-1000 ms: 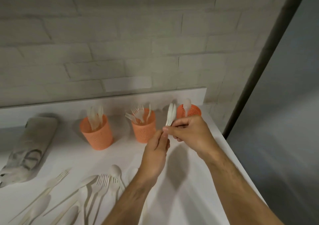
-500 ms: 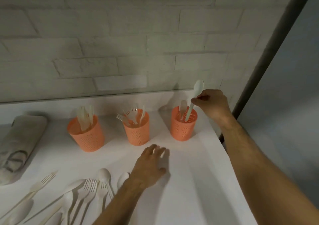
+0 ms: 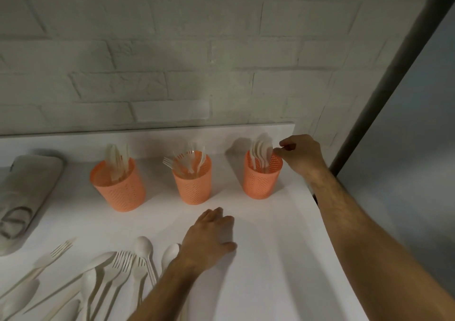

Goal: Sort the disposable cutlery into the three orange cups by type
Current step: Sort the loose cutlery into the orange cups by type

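From the head view: your right hand [image 3: 301,157] is at the rim of the right cup [image 3: 262,176], fingers curled, thumb and forefinger close together. The spoon you were lowering half a second ago now stands in that cup with the other spoons [image 3: 261,152]; whether your fingers have fully let go is hard to tell, they sit right beside the bowls. So that's the spoon delivered, and the right cup is your spoon cup.

Your left hand [image 3: 213,239] has dropped to the table [image 3: 283,259], fingers loosely spread, holding nothing, just right of the loose pile [image 3: 118,269] at the near left. It looks set to reach there next.

The middle cup [image 3: 192,180] holds forks, tines fanned left. The far-left cup [image 3: 118,185] holds flat pieces, probably knives, though they blur together. The pile of forks and spoons runs off the bottom and left edges, so you can't count what's left. A folded cloth [image 3: 22,197] lies at the far left, cut off by the edge.
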The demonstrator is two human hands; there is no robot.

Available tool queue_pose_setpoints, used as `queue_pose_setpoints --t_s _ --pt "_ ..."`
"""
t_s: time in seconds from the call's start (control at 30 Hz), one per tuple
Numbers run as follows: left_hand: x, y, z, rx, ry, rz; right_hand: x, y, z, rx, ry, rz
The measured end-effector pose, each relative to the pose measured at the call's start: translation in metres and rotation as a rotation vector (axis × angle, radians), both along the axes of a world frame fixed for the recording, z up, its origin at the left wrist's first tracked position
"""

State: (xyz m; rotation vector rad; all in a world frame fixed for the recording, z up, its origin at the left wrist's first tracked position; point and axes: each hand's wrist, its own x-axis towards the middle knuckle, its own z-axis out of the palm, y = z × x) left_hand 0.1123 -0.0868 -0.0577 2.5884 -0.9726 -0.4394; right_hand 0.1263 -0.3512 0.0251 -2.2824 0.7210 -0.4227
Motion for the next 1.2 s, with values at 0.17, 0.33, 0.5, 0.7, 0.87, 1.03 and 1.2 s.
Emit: queue_pose_setpoints --t_s 0.17,0.33,0.5,0.7,0.87,1.03,1.2 --pt "0.002 0.004 0.005 -0.05 0.028 0.026 -0.015 0.013 0.0 -0.013 -0.104 -0.022" --pt "-0.003 0.035 0.016 -0.246 -0.082 0.119 -0.037 0.065 0.001 0.025 -0.188 0.056" --pt "0.001 0.107 0.022 -0.334 -0.182 0.302 -0.058 0.131 -0.013 0.108 -0.062 0.153" --pt "0.009 0.231 0.011 -0.153 -0.202 0.546 -0.078 0.198 -0.039 0.144 0.411 0.187" --pt "0.007 0.312 0.016 0.139 0.045 0.692 -0.097 0.248 -0.045 0.124 0.673 0.199" --pt "-0.004 0.331 0.022 0.268 0.26 0.512 -0.103 0.303 -0.045 0.13 0.632 0.184" --pt "-0.022 0.32 0.011 0.348 0.166 0.414 -0.097 0.353 -0.049 0.096 0.67 0.214"
